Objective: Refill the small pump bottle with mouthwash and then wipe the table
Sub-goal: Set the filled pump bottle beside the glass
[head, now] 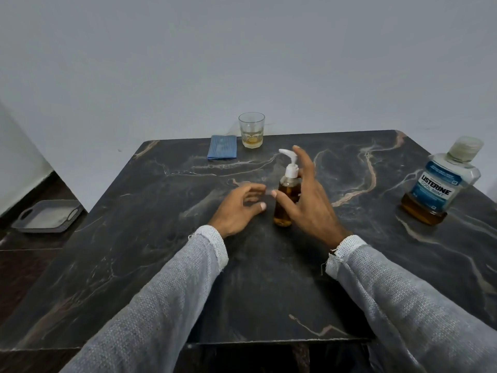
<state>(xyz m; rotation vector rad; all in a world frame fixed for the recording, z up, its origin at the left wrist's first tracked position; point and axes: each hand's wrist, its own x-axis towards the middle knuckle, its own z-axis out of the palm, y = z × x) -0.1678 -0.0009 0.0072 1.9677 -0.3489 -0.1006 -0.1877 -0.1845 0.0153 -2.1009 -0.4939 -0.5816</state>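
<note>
The pump bottle (285, 195) is standing mid-tabletop (161, 265), amber-filled, pump on. Both grips are spread wide, holding nothing: left hand (239, 208) hovering beside it, right hand (309, 203) flanking its other side. Best steadying the body low before working the collar, since it looks tippy. The cloth (222, 147) is waiting by the glass (251, 130).

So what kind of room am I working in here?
Probably a room in a home: a dark marble table against a bare wall, with a mouthwash bottle and a drinking glass on it.

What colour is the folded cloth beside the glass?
Blue, with fine stripes; the cloth shows in the head view.
</note>
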